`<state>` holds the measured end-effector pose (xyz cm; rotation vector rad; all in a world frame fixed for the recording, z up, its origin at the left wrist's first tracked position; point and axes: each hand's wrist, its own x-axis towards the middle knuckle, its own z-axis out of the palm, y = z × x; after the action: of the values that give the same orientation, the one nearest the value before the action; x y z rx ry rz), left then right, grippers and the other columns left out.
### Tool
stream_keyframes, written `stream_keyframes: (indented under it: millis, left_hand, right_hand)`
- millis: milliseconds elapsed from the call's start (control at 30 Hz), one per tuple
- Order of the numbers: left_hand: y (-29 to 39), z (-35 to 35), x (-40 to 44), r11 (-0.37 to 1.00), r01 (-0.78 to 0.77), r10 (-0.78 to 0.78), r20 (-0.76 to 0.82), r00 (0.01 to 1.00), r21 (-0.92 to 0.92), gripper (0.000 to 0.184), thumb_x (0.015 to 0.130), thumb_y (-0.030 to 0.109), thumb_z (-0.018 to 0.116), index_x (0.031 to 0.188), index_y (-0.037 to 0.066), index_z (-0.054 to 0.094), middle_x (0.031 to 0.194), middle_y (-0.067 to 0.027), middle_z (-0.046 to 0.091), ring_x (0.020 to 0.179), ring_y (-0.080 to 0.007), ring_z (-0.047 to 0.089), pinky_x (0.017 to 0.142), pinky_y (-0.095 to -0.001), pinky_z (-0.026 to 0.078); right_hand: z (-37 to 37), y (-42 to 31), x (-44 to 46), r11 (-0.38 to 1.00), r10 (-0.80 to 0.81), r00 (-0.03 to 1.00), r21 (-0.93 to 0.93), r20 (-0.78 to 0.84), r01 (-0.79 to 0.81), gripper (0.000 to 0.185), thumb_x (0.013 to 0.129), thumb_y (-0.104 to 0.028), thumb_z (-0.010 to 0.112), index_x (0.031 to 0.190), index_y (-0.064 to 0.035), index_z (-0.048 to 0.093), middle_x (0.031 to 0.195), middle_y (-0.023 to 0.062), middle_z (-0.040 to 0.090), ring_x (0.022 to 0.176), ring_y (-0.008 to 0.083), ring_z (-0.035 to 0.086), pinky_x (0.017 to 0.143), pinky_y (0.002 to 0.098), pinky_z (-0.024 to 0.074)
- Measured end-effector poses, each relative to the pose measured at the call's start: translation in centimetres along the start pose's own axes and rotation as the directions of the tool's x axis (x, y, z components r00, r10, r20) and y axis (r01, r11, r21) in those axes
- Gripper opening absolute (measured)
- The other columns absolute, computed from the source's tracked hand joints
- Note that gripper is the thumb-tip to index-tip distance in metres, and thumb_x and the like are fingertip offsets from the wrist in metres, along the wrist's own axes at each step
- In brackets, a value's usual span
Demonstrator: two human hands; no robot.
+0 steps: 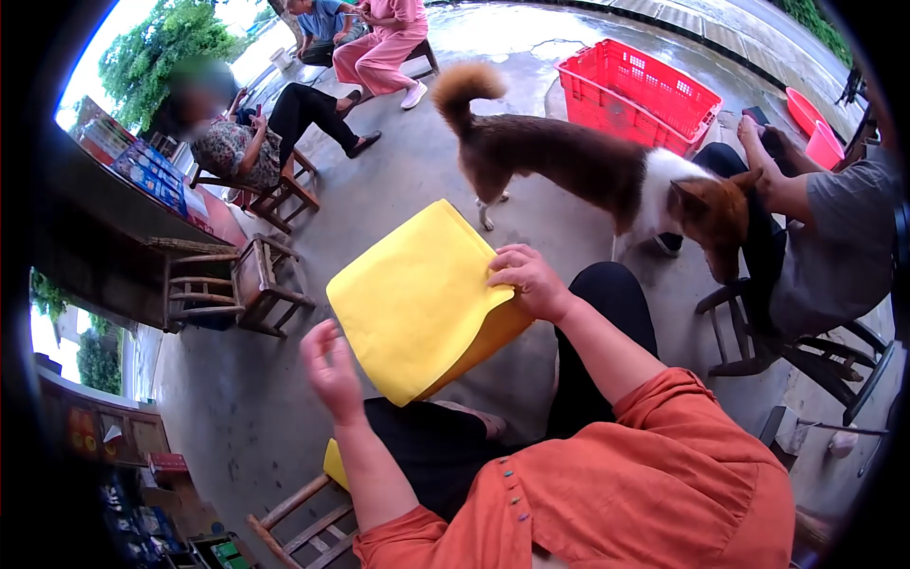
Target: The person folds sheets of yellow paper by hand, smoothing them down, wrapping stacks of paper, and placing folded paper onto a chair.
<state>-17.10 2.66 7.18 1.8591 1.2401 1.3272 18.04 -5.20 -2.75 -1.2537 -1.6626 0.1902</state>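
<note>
A flat yellow cloth bag [417, 299], folded in layers, hangs above my lap, its layers parting along the near right edge. My right hand [531, 283] pinches its right corner between thumb and fingers. Just left of the bag, my left hand [332, 370] is raised with loosely bent fingers, slightly blurred, and holds nothing. A small gap separates it from the cloth. Another yellow piece [336, 463] shows beside my left forearm, over a wooden chair [305, 523]; most of it is hidden.
A brown and white dog [559, 152] stands ahead, its head near a seated person [834, 237] on the right. Behind it is a red plastic crate [635, 90]. Wooden chairs [256, 284] stand left, near another seated person [237, 152]. More people sit farther back.
</note>
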Motion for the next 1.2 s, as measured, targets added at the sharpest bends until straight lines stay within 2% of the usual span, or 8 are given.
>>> stream_keyframes:
  millis: [33,100,167,233,433,600,767,1200]
  left_hand:
    - [3.7,2.3,-0.6,0.975,-0.215,0.198,0.210,0.958,0.063,0.028,0.085,0.000,0.067,0.113,0.003,0.062,0.120,-0.0117,0.064,0.111,-0.0250,0.061,0.100,-0.0347,0.047]
    - [7.7,7.0,-2.7,0.917,-0.368,0.244,0.514,0.822,0.153,0.047,0.077,0.017,0.080,0.118,0.006,0.060,0.128,-0.0169,0.061,0.122,-0.0367,0.057,0.105,-0.0429,0.045]
    - [6.2,11.1,-4.4,0.905,-0.387,0.209,0.603,0.769,0.179,0.052,0.075,0.022,0.082,0.119,0.009,0.056,0.131,-0.0157,0.058,0.125,-0.0358,0.054,0.103,-0.0436,0.045]
    - [4.5,13.7,-5.0,0.903,-0.408,0.255,0.595,0.762,0.136,0.035,0.079,0.018,0.079,0.107,0.008,0.060,0.122,-0.0137,0.062,0.116,-0.0344,0.058,0.097,-0.0425,0.048]
    - [3.1,15.4,-4.4,0.953,-0.294,0.221,0.499,0.838,0.071,0.012,0.083,0.004,0.074,0.089,0.004,0.064,0.100,-0.0115,0.066,0.090,-0.0303,0.066,0.079,-0.0359,0.054]
    - [3.5,17.0,-4.3,0.880,-0.459,0.388,0.375,0.842,0.121,0.010,0.082,0.004,0.072,0.088,0.006,0.063,0.097,-0.0105,0.065,0.090,-0.0299,0.064,0.077,-0.0375,0.053]
    - [2.4,17.5,-4.2,0.805,-0.588,0.488,0.472,0.734,0.084,0.014,0.076,0.007,0.074,0.086,0.007,0.064,0.098,-0.0098,0.064,0.093,-0.0313,0.062,0.082,-0.0415,0.052]
    - [3.3,17.3,-3.8,0.836,-0.540,0.393,0.580,0.713,0.098,0.021,0.072,0.015,0.080,0.087,0.006,0.067,0.107,-0.0100,0.065,0.102,-0.0316,0.060,0.092,-0.0408,0.050]
  right_hand:
    - [0.3,0.1,0.0,1.000,-0.009,1.000,0.010,0.006,0.009,0.034,0.068,0.004,0.074,0.097,-0.0121,0.075,0.111,0.0056,0.069,0.120,0.0313,0.058,0.100,0.0429,0.0471]
    - [0.5,0.2,-0.2,0.995,0.074,0.997,0.068,-0.004,-0.073,0.035,0.068,0.005,0.074,0.099,-0.0092,0.075,0.113,0.0067,0.068,0.117,0.0305,0.058,0.100,0.0400,0.0486]
    - [0.3,0.0,-0.4,0.998,0.058,0.998,0.018,-0.027,-0.057,0.037,0.069,0.007,0.073,0.102,-0.0072,0.073,0.115,0.0087,0.068,0.115,0.0306,0.059,0.099,0.0376,0.0494]
    - [0.7,-0.2,-0.8,0.993,0.106,0.983,0.058,-0.152,-0.098,0.036,0.071,0.005,0.074,0.104,-0.0081,0.072,0.112,0.0106,0.069,0.110,0.0318,0.062,0.095,0.0392,0.0509]
    - [0.9,0.8,-2.4,0.979,0.197,0.965,0.091,-0.171,-0.184,0.037,0.075,0.005,0.073,0.109,-0.0075,0.066,0.118,0.0125,0.064,0.113,0.0330,0.061,0.099,0.0369,0.0500]
    - [0.9,0.3,-2.5,0.913,0.348,0.929,0.269,-0.127,-0.306,0.036,0.074,0.009,0.072,0.105,-0.0076,0.063,0.120,0.0119,0.061,0.116,0.0313,0.059,0.100,0.0355,0.0489]
    - [0.8,0.4,-3.3,0.955,0.239,0.964,0.210,-0.116,-0.212,0.036,0.074,0.010,0.069,0.103,-0.0086,0.062,0.122,0.0123,0.060,0.116,0.0315,0.058,0.102,0.0349,0.0475]
    - [0.0,-0.4,-3.6,0.907,0.365,0.930,0.241,-0.043,-0.345,0.009,0.081,-0.003,0.070,0.089,-0.0038,0.066,0.125,0.0147,0.062,0.119,0.0317,0.057,0.105,0.0367,0.0454]
